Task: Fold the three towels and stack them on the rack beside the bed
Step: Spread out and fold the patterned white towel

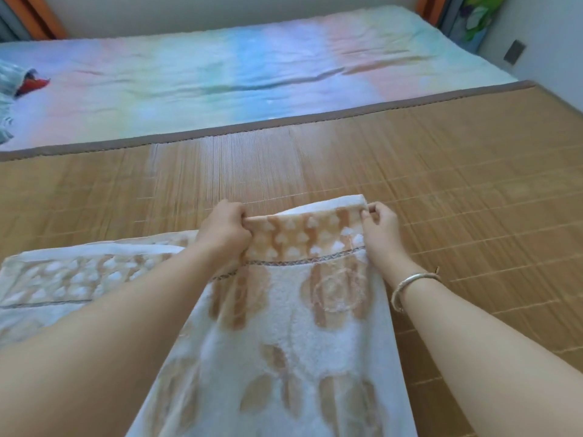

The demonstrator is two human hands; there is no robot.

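Note:
A white towel with tan patterns [284,335] stretches lengthwise from the bottom of the view out over the bamboo mat. My left hand [225,230] grips its far left corner and my right hand [380,227] pinches its far right corner, holding the far edge a little above the mat. A second towel of the same pattern [63,279] lies flat on the mat to the left, partly hidden under my left forearm. No third towel and no rack are in view.
The bamboo mat [441,190] covers the near part of the bed. Beyond its brown border lies a pastel rainbow sheet [220,74]. A bluish cloth bundle with a red patch [19,86] sits at the far left. Walls and curtains stand behind the bed.

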